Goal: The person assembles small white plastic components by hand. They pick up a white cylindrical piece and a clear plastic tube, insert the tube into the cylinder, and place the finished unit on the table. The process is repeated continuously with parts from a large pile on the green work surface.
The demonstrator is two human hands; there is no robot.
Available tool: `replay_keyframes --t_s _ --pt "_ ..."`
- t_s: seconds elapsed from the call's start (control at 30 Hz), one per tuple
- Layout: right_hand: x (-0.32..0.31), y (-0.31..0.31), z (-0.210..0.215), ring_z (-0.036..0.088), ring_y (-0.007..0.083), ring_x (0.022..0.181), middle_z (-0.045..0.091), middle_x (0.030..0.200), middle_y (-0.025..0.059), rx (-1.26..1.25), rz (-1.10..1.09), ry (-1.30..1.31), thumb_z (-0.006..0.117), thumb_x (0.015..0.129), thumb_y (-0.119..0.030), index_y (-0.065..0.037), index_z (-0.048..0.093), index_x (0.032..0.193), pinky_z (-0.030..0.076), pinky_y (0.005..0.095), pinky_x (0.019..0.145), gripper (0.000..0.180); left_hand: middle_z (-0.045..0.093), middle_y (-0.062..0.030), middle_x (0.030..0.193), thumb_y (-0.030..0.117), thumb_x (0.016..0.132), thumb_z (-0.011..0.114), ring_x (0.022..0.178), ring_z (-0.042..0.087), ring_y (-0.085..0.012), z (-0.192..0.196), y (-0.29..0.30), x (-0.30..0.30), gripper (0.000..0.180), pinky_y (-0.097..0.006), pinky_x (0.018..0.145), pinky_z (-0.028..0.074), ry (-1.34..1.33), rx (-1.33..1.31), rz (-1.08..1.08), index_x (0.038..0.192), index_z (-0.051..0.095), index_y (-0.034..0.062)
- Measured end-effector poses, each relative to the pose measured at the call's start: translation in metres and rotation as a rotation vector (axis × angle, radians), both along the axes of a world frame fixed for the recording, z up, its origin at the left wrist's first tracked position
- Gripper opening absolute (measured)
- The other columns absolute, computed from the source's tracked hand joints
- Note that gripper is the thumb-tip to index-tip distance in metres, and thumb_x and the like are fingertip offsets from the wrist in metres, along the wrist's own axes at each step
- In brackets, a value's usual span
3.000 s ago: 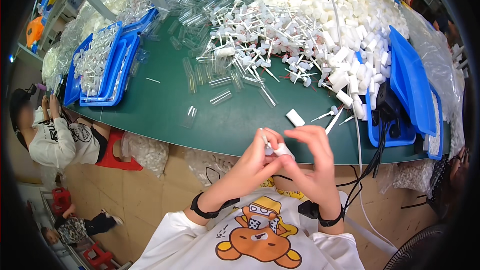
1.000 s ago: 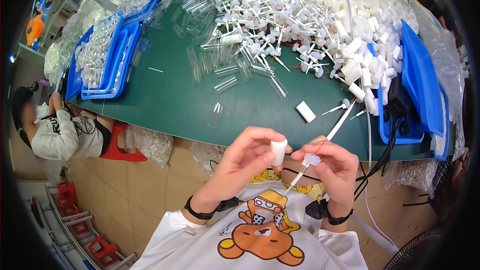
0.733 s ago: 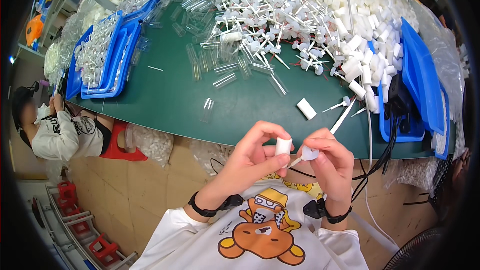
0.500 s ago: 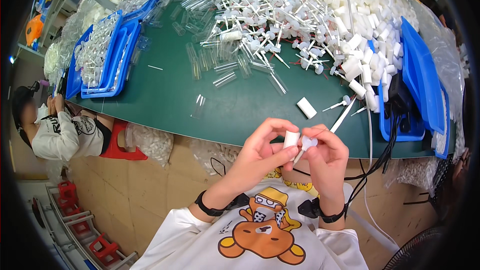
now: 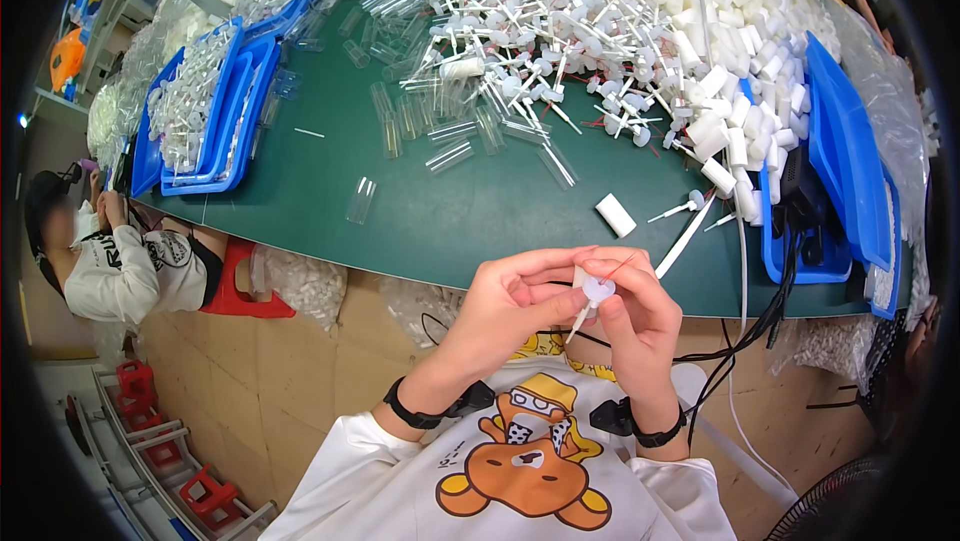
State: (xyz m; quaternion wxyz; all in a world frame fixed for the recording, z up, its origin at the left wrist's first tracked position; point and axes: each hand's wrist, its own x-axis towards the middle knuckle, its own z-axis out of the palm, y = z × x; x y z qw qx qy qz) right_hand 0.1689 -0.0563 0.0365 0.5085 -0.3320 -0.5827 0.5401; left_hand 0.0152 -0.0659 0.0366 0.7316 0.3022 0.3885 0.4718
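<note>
Over the table's near edge, my left hand [image 5: 508,301] is closed around a white cylinder [image 5: 579,277], most of it hidden by fingers. My right hand [image 5: 644,319] pinches a small white stemmed piece with a translucent disc [image 5: 599,290], right against the cylinder. Its thin stem points down and left, and a fine red wire trails over my right fingers. Beyond my hands, another white cylinder [image 5: 615,216] lies on the green table [image 5: 450,226]. A similar stemmed piece [image 5: 678,207] rests to its right.
Heaps of white cylinders [image 5: 735,121], stemmed pieces [image 5: 540,36] and clear tubes [image 5: 450,156] cover the far table. One clear tube [image 5: 362,201] lies apart. Blue trays stand left [image 5: 238,156] and right [image 5: 845,156]. Black cables [image 5: 735,346] hang at right. Another person [image 5: 115,251] sits at left.
My hands have drawn closer together, bringing the disc over the cylinder, which is now mostly covered. The lone clear tube has shifted left. A person's arm shows more at the far right.
</note>
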Motion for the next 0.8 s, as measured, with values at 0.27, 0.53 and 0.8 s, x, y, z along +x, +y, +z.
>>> replay_keyframes --t_s 0.27,0.53,0.8 --pt "-0.002 -0.002 -0.007 0.046 0.0202 0.103 0.056 0.107 0.0117 -0.045 -0.061 0.016 0.058 0.087 -0.008 0.002 0.061 0.107 0.039 0.0301 0.088 0.022 0.061 -0.0129 0.108 0.000 0.087 0.056 0.091 0.061 -0.0143 0.007 0.001 -0.004 0.040 -0.026 0.077 0.053 0.002 -0.043 -0.047 0.125 0.047 -0.0071" --pt "0.002 0.000 -0.006 0.043 0.0154 0.089 0.055 0.092 0.0064 -0.072 -0.072 0.006 0.061 0.086 -0.008 0.001 0.064 0.104 0.038 0.0252 0.077 0.020 0.060 -0.0128 0.109 0.000 0.088 0.056 0.094 0.059 -0.0132 0.013 -0.003 -0.005 0.041 -0.025 0.079 0.051 0.031 0.014 -0.159 0.126 0.045 -0.0080" --pt "0.000 -0.005 0.000 0.041 0.0164 0.086 0.057 0.087 0.0038 0.028 -0.239 -0.230 0.062 0.080 0.000 -0.003 0.066 0.101 0.035 0.0254 0.076 0.022 0.060 -0.0123 0.110 -0.002 0.085 0.059 0.094 0.059 -0.0138 0.010 -0.009 0.004 0.043 -0.024 0.080 0.049 0.071 0.069 -0.032 0.126 0.047 -0.0064"
